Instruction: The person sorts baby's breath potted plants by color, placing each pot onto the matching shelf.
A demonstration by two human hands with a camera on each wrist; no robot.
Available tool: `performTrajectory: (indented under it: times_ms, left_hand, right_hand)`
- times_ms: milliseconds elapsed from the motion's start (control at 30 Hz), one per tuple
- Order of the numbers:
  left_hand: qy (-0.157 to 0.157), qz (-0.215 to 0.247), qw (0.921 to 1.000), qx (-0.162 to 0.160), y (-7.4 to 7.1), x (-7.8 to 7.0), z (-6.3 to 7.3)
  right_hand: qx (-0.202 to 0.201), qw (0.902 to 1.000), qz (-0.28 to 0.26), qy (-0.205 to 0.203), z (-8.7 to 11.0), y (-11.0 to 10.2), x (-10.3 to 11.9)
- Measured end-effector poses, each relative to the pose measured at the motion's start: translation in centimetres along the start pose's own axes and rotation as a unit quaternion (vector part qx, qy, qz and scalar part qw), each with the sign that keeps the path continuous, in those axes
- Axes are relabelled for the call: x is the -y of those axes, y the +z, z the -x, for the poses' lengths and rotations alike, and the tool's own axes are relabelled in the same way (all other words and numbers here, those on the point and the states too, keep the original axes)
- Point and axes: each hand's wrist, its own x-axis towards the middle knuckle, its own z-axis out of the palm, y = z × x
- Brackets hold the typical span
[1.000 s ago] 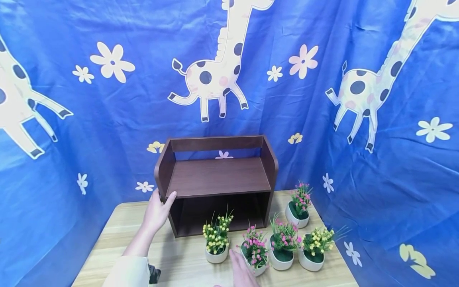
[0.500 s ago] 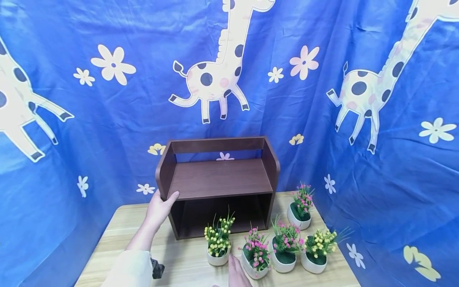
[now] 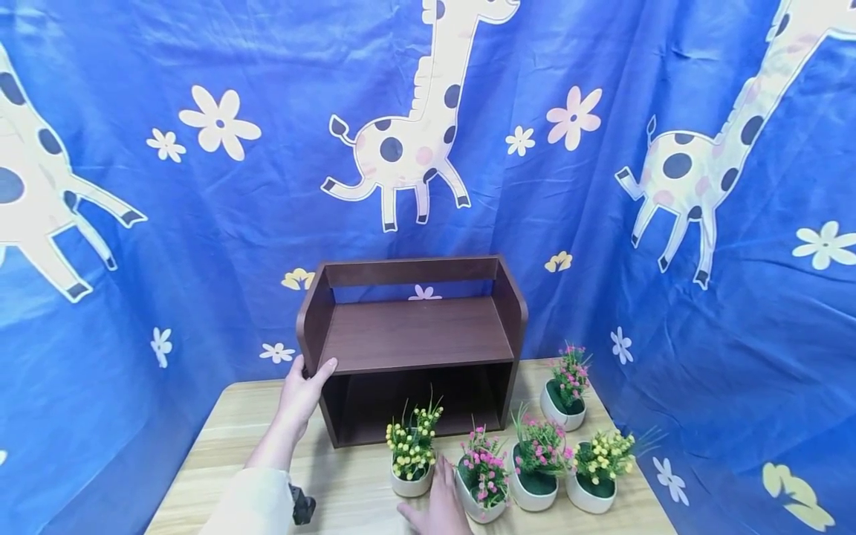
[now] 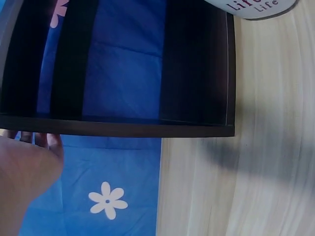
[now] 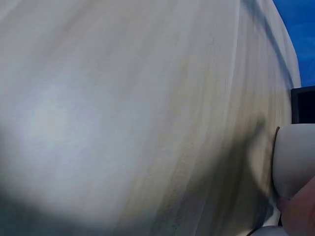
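Observation:
A dark brown two-tier shelf (image 3: 421, 336) stands at the back of the wooden table. My left hand (image 3: 299, 397) grips its left side panel, thumb in front and fingers behind; those fingertips (image 4: 55, 143) show past the panel in the left wrist view. In front of the shelf sits a white pot of yellow flowers (image 3: 411, 484). My right hand (image 3: 441, 501) is right beside that pot, fingers extended and thumb spread, between it and a pot of pink flowers (image 3: 483, 511). In the right wrist view, the hand (image 5: 301, 212) overlaps a white pot (image 5: 294, 157).
To the right stand another pink-flowered pot (image 3: 535, 499), a yellow-flowered pot (image 3: 592, 501) and a further pink one (image 3: 563, 417) near the table's right edge. A blue curtain (image 3: 267, 223) with giraffes hangs behind the table (image 3: 207, 446).
My right hand has moved forward between the yellow-flowered pot and the pink one, its thumb now showing. The left hand keeps its hold on the shelf. The head view has shifted slightly.

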Motion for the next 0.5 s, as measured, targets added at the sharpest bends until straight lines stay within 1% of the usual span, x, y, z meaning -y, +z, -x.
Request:
performTrajectory:
  times_ms: [100, 200, 300, 367, 500]
  left_hand:
    - [0.001, 0.009, 1.0, -0.003, 0.3, 0.1, -0.1]
    - [-0.006, 0.038, 0.9992, -0.004, 0.8, 0.2, -0.2]
    - [-0.016, 0.071, 0.9973, -0.007, 1.2, 0.3, -0.2]
    - [-0.022, 0.086, 0.9959, -0.012, 1.2, 0.5, -0.3]
    - [-0.03, 0.105, 0.9939, -0.018, 1.0, 0.7, -0.4]
  right_hand:
    - [-0.012, 0.9999, -0.008, -0.009, -0.5, 0.4, -0.1]
    - [-0.021, 0.9997, -0.002, -0.01, -1.0, 0.9, -0.2]
    - [-0.031, 0.9993, 0.002, -0.02, -1.3, 1.2, -0.2]
    - [-0.035, 0.9988, 0.006, -0.032, -1.5, 1.3, -0.1]
    - [-0.046, 0.9981, 0.008, -0.041, -2.0, 1.8, -0.1]
